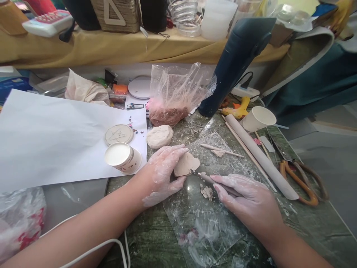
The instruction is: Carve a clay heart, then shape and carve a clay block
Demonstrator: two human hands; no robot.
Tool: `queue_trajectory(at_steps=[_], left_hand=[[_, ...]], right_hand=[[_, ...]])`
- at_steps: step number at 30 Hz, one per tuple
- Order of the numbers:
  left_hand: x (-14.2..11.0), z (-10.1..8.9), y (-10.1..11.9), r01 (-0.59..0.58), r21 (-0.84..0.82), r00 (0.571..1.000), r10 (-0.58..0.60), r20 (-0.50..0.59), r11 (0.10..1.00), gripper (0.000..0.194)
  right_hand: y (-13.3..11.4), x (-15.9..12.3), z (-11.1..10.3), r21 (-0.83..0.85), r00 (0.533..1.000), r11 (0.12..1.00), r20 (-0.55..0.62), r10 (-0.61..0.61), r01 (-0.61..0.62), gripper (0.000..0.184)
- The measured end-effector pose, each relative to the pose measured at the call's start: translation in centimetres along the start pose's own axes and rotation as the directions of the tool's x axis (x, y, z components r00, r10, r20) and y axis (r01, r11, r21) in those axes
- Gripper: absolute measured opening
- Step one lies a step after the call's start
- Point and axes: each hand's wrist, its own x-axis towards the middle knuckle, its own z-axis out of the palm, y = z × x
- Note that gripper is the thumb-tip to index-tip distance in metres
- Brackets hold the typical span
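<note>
A flat, irregular piece of pale clay [187, 163] lies on a clear plastic sheet [206, 227]. My left hand [164, 175], dusted white, grips the clay's left side between fingers and thumb. In my right hand [248, 197] is a slim clay tool [206, 178] with a metal tip, held like a pen. Its tip is at the clay's lower right edge; whether it touches I cannot tell. Clay crumbs [206, 192] lie just below the tip. Beyond my left hand sits a thick round lump of clay [160, 136].
A paper cup [119, 156] and a star-marked clay disc [119, 134] stand on white paper [55, 141]. Reddish clay in a clear bag [170, 111] is behind. At right are a rolling pin [262, 156], scissors [302, 182] and another paper cup [258, 118]. A white cable [111, 241] crosses near my left forearm.
</note>
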Motion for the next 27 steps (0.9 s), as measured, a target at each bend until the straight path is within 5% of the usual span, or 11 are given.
queue_trajectory(at_steps=[9, 17, 27], left_hand=[[-0.08, -0.01, 0.02, 0.007, 0.0, 1.0, -0.007, -0.007, 1.0, 0.065], [-0.06, -0.09, 0.29, -0.018, 0.063, 1.0, 0.018, -0.005, 0.998, 0.063], [-0.22, -0.01, 0.23, 0.003, 0.063, 1.0, -0.003, 0.001, 0.998, 0.064]], right_hand=[[-0.61, -0.27, 0.45, 0.03, 0.997, 0.997, 0.051, -0.066, 0.064, 0.019], [-0.56, 0.0, 0.08, -0.037, 0.991, 0.994, -0.09, 0.099, -0.103, 0.016], [-0.47, -0.08, 0.26, 0.022, 0.997, 0.997, -0.007, 0.073, -0.072, 0.017]])
